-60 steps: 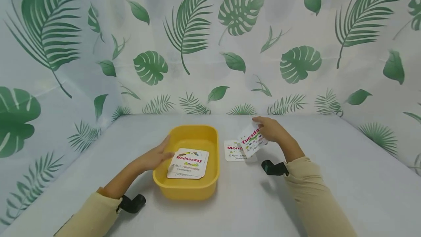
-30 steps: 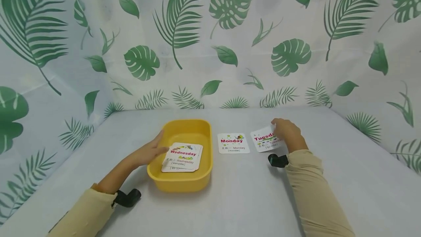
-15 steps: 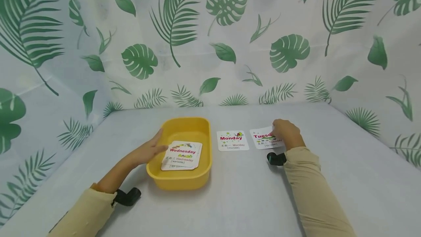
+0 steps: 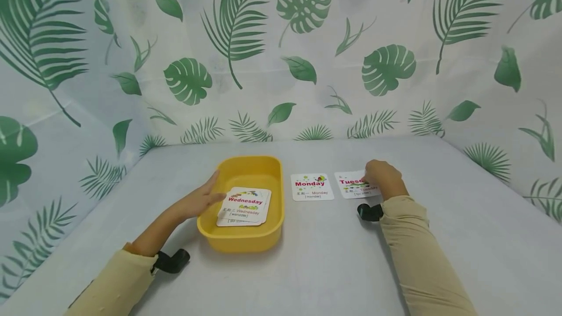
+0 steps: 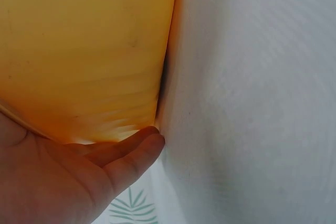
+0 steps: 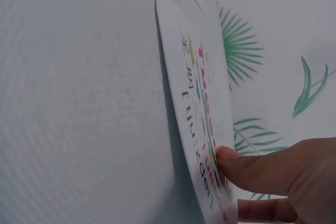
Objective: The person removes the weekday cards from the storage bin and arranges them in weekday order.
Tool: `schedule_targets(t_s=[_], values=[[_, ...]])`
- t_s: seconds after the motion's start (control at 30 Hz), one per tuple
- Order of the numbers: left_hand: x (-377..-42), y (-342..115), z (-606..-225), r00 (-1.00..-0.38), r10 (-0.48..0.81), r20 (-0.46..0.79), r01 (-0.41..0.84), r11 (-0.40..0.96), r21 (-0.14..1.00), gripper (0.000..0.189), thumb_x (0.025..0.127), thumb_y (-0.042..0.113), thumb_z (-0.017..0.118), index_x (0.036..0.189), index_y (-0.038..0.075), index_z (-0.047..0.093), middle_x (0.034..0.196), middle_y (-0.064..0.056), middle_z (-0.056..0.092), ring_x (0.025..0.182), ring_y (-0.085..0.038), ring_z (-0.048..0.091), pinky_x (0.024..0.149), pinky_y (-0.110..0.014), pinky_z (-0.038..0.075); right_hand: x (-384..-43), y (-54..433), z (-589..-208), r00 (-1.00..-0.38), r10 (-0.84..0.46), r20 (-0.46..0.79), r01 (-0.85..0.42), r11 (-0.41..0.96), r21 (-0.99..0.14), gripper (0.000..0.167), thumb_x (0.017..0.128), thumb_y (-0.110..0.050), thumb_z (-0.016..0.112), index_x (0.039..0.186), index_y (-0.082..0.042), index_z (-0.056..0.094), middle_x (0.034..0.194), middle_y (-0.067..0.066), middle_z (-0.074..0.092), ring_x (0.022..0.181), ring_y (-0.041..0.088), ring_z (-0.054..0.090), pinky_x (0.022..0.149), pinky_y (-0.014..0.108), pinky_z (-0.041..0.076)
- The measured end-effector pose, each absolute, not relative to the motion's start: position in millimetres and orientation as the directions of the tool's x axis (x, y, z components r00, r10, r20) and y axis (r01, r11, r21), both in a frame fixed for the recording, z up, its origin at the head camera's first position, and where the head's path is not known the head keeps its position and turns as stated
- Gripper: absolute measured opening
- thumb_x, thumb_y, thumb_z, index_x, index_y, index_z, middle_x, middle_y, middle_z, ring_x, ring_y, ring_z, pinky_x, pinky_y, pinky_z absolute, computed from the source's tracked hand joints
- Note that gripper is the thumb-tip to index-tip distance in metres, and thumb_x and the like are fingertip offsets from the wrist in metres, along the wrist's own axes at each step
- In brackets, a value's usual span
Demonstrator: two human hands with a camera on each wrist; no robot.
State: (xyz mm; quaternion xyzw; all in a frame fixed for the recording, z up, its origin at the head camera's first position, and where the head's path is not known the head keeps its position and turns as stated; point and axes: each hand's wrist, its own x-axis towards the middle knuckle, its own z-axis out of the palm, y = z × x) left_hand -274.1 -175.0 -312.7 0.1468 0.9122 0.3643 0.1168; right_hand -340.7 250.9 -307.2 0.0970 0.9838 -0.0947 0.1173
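Observation:
My left hand holds the left rim of a yellow plastic basin. Its thumb reaches over the rim, while the fingers lie along the outer wall in the left wrist view. Inside the basin, a Wednesday card tops a small stack. To the basin's right, a Monday card lies flat on the table. Right of that, my right hand pinches the Tuesday card by its right side, covering part of the print. In the right wrist view, the card's near edge throws a shadow on the table.
A pale cloth covers the table. Behind it and at both sides hang white curtains with green leaf prints. Each wrist carries a black camera mount, the left one close to the basin's front left.
My right hand has carried the Tuesday card from over the Monday card to its right and lowered it beside that card. The left hand keeps its place on the basin.

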Motion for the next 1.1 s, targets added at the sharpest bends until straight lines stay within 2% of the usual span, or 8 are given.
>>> schedule_targets(t_s=[0.23, 0.67, 0.9, 1.1], values=[[-275.8, -175.8, -312.7, -0.924, 0.371, -0.099, 0.194, 0.673, 0.714, 0.074, 0.096, 0.025, 0.039, 0.144, 0.002, -0.013, 0.151, -0.021, -0.01, 0.139, -0.038, -0.005, 0.111, -0.053, 0.002, -339.1, 251.3, -306.8, -0.958, 0.146, -0.248, 0.189, 0.969, -0.159, 0.041, 0.091, -0.021, 0.054, 0.123, 0.005, 0.05, 0.117, 0.025, 0.054, 0.098, 0.034, 0.052, 0.09, 0.053, 0.041], [-275.3, -175.9, -312.4, -0.923, 0.372, -0.098, 0.195, 0.672, 0.715, 0.074, 0.096, 0.023, 0.039, 0.144, 0.002, -0.013, 0.152, -0.021, -0.01, 0.139, -0.038, -0.004, 0.111, -0.053, 0.002, -333.6, 249.8, -305.3, -0.963, 0.131, -0.236, 0.174, 0.97, -0.169, 0.039, 0.091, -0.022, 0.054, 0.119, 0.006, 0.053, 0.111, 0.024, 0.057, 0.092, 0.032, 0.052, 0.084, 0.05, 0.044], [-273.1, -174.2, -310.4, -0.926, 0.365, -0.095, 0.194, 0.677, 0.71, 0.073, 0.096, 0.022, 0.038, 0.144, 0.0, -0.013, 0.151, -0.021, -0.01, 0.139, -0.038, -0.004, 0.112, -0.053, 0.002, -333.7, 249.8, -304.9, -0.96, 0.14, -0.244, 0.186, 0.966, -0.178, 0.042, 0.09, -0.023, 0.054, 0.122, 0.005, 0.051, 0.115, 0.027, 0.053, 0.097, 0.035, 0.051, 0.087, 0.053, 0.042], [-273.2, -174.6, -311.2, -0.926, 0.365, -0.096, 0.195, 0.68, 0.707, 0.073, 0.097, 0.022, 0.038, 0.144, 0.001, -0.013, 0.152, -0.021, -0.01, 0.139, -0.038, -0.004, 0.112, -0.053, 0.003, -336.4, 250.3, -307.5, -0.956, 0.163, -0.245, 0.205, 0.966, -0.16, 0.042, 0.09, -0.024, 0.054, 0.12, 0.006, 0.052, 0.112, 0.028, 0.054, 0.093, 0.034, 0.051, 0.087, 0.054, 0.042]])
